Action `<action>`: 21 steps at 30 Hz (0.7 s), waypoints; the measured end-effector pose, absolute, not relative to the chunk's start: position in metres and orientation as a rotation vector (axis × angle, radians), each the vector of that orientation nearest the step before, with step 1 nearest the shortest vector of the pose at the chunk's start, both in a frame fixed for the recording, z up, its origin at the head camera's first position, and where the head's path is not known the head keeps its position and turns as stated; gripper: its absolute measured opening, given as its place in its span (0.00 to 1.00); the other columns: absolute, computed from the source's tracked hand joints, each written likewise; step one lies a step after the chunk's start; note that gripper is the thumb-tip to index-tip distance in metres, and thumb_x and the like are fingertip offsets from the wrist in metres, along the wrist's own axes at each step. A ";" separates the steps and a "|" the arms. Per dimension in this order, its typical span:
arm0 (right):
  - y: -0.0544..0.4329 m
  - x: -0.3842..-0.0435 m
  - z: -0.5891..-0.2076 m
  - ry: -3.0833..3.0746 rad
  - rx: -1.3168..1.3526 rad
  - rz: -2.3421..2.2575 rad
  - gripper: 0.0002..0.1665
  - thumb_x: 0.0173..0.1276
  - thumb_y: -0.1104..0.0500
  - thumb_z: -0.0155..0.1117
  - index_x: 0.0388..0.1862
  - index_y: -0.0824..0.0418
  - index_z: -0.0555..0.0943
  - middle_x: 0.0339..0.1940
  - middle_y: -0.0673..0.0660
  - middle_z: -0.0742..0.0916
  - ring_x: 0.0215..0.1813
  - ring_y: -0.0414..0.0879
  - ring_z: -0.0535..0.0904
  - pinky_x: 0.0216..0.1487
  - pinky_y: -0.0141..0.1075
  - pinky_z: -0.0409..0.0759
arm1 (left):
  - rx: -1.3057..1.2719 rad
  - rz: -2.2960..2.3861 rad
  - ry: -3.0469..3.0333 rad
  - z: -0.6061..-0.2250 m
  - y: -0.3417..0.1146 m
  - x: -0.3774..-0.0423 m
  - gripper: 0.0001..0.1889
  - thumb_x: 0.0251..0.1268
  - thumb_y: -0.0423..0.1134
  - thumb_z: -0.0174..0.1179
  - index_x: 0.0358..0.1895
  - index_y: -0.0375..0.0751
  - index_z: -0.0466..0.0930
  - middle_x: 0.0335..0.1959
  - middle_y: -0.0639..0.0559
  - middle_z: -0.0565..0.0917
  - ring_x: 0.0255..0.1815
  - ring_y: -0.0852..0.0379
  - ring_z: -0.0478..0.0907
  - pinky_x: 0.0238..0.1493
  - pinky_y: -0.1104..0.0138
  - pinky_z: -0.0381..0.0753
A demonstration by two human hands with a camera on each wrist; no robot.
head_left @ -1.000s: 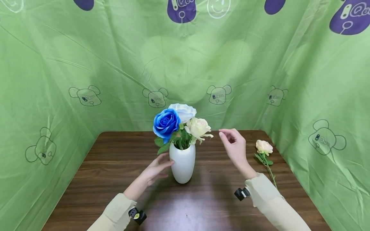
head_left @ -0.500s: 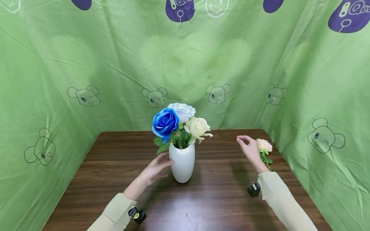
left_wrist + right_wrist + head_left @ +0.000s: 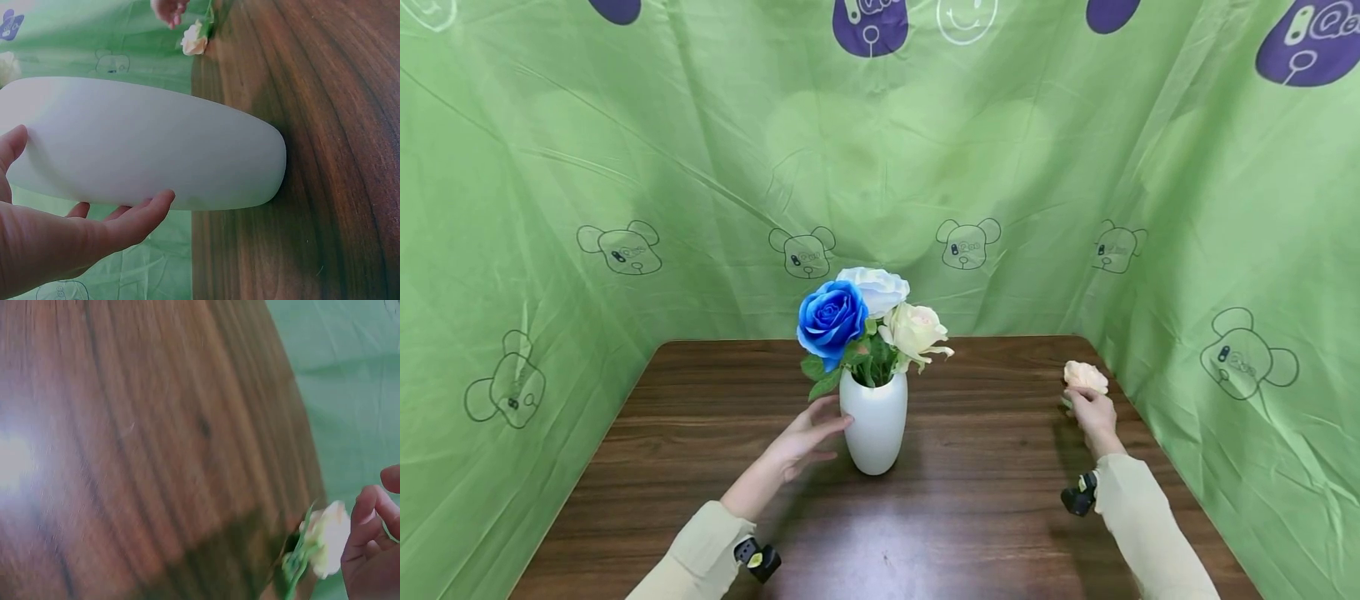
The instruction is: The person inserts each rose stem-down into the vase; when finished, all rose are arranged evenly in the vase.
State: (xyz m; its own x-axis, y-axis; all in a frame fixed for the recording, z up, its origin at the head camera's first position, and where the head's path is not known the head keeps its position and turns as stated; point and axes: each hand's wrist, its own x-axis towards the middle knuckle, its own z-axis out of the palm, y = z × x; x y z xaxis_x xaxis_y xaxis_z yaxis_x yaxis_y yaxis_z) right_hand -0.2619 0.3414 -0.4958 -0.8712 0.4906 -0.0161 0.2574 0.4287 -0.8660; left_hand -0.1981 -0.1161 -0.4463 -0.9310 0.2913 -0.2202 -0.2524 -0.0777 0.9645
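Observation:
My left hand (image 3: 802, 440) holds the left side of a white vase (image 3: 875, 429), thumb on the front and fingers toward the back; the left wrist view shows the fingers along the vase wall (image 3: 156, 147). A blue rose (image 3: 831, 321), a pale bluish-white rose (image 3: 880, 289) and a cream rose (image 3: 914, 332) stand in it with green leaves. At the right, my right hand (image 3: 1093, 414) hovers over a pale pink rose (image 3: 1086, 376) lying on the table. Its fingers bend loosely, apart from the flower (image 3: 332, 540); the stem is mostly hidden in the head view.
The dark wooden table (image 3: 700, 467) carries the vase near its middle. Green printed cloth (image 3: 895, 167) hangs behind it and on both sides. The lying rose is close to the table's right edge. Small black cameras (image 3: 1078, 496) sit at both wrists.
My right hand has moved right, away from the vase, and come down over the lying rose. My left hand stays at the vase, which has not moved.

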 end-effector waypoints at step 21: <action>0.369 -0.221 -0.524 -2.767 -1.002 1.076 0.26 0.56 0.52 0.56 0.51 0.65 0.70 0.45 0.70 0.74 0.48 0.67 0.66 0.40 0.55 0.65 | 0.041 2.065 1.832 -0.445 -0.116 -0.197 0.33 0.56 0.39 0.59 0.63 0.40 0.54 0.57 0.37 0.64 0.59 0.39 0.60 0.49 0.42 0.62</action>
State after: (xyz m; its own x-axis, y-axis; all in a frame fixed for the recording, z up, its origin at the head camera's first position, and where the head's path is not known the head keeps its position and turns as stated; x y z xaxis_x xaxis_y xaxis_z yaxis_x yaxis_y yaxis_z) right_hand -0.2213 0.3693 -0.5237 -0.7955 0.5675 -0.2124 0.5618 0.5596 -0.6093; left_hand -0.1973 -0.1163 -0.4452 -0.9277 0.2973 -0.2257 -0.2595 -0.0791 0.9625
